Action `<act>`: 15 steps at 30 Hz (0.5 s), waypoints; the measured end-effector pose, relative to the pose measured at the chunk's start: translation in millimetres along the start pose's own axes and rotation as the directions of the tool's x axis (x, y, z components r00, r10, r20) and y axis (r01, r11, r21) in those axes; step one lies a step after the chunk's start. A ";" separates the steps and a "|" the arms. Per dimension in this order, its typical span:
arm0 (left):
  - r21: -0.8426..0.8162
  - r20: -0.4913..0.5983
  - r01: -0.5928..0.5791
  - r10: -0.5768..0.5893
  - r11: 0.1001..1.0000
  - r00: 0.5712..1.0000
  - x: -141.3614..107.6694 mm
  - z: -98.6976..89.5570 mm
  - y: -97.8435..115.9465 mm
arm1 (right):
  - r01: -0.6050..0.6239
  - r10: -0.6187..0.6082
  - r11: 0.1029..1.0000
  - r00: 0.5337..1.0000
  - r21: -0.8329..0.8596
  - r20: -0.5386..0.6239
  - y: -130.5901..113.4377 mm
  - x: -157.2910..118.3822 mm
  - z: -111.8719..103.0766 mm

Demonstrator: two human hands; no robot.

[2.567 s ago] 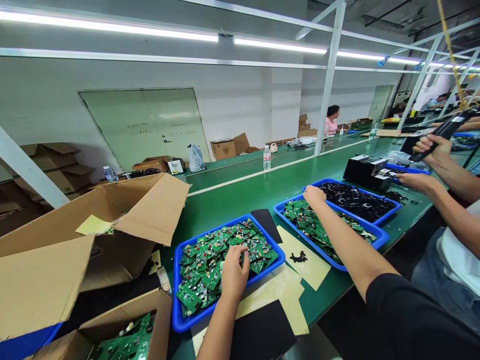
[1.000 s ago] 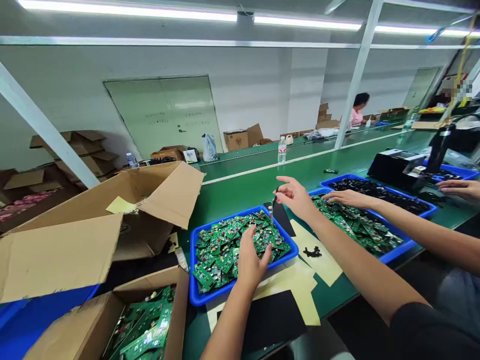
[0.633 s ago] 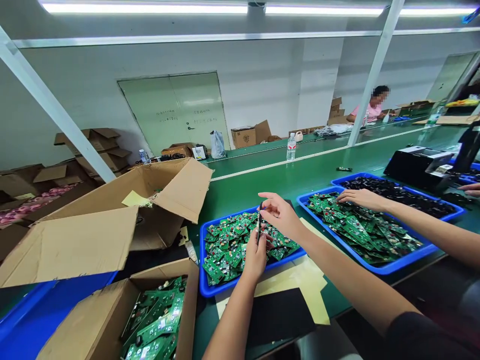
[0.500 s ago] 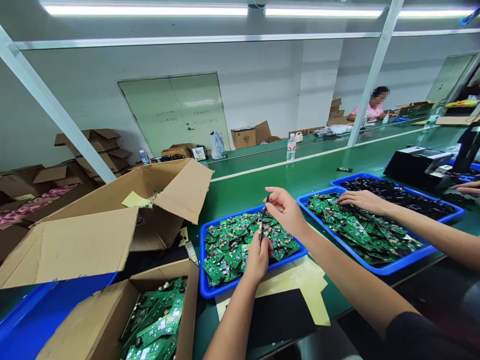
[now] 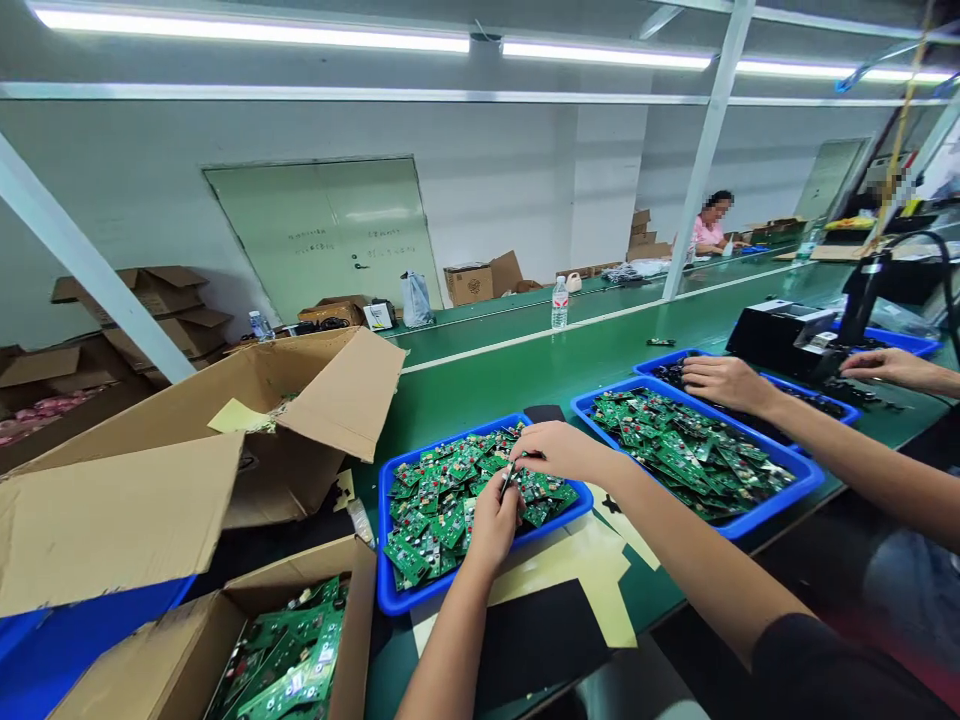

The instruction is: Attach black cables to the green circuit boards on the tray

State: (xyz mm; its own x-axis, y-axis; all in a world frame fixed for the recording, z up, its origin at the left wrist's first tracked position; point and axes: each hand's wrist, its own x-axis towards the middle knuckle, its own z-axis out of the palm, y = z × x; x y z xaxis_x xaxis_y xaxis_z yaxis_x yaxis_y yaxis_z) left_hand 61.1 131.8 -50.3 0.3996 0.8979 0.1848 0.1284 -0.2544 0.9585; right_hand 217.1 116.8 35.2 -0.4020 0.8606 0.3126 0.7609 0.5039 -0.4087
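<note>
My left hand (image 5: 495, 518) is closed on a small circuit board (image 5: 508, 477), seen edge-on, over the front right part of a blue tray (image 5: 390, 596) heaped with green circuit boards (image 5: 442, 490). Just above it, my right hand (image 5: 559, 450) bends down with its fingers pinched at the upper end of that board, near a thin dark piece. Whether the dark piece is separate from the board is too small to tell. Yellow paper (image 5: 562, 560) and a black sheet (image 5: 544, 640) lie under and in front of the tray.
Open cardboard boxes (image 5: 112, 500) stand at the left, one holding boards. At the right, a co-worker's hands (image 5: 727, 385) are over a second board tray (image 5: 806, 490) and a tray of black parts. A bottle (image 5: 559, 303) stands behind.
My right hand has come down and closer to my left hand, its fingers now pinched. The co-worker's hand has moved from the green boards to the black parts. The view has shifted right.
</note>
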 end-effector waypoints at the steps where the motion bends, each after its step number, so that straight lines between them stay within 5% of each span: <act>1: 0.015 -0.014 -0.005 0.005 1.000 1.000 1.1 -1.8 -0.4 | -0.016 0.016 1.000 1.000 -0.016 0.020 0.2 -0.7 -1.8; 5: 0.077 -0.099 -0.035 0.043 0.996 0.994 5.8 -9.8 -1.0 | -0.167 0.169 0.983 0.985 -0.077 0.020 12.4 -6.3 -14.2; 8: 0.125 -0.127 -0.072 0.088 0.990 0.988 7.7 -12.4 -2.3 | -0.392 0.387 0.912 0.920 -0.126 -0.058 40.1 -14.1 -31.7; 11: 0.199 -0.120 -0.123 0.149 0.972 0.982 7.5 -11.7 -4.1 | -0.662 0.636 0.729 0.749 -0.171 -0.189 78.7 -25.0 -55.0; 15: 0.337 -0.095 -0.209 0.254 0.918 0.962 6.0 -12.2 -5.3 | -0.916 0.836 0.371 0.400 -0.151 -0.375 123.7 -42.0 -75.7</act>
State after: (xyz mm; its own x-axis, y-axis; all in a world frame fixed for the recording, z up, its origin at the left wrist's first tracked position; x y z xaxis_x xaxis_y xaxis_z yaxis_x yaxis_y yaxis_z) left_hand 51.7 142.9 -51.6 0.3306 0.8339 0.4420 0.3403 -0.5421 0.7683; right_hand 366.6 137.4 36.4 0.6663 0.7382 0.1051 0.7274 -0.6126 -0.3091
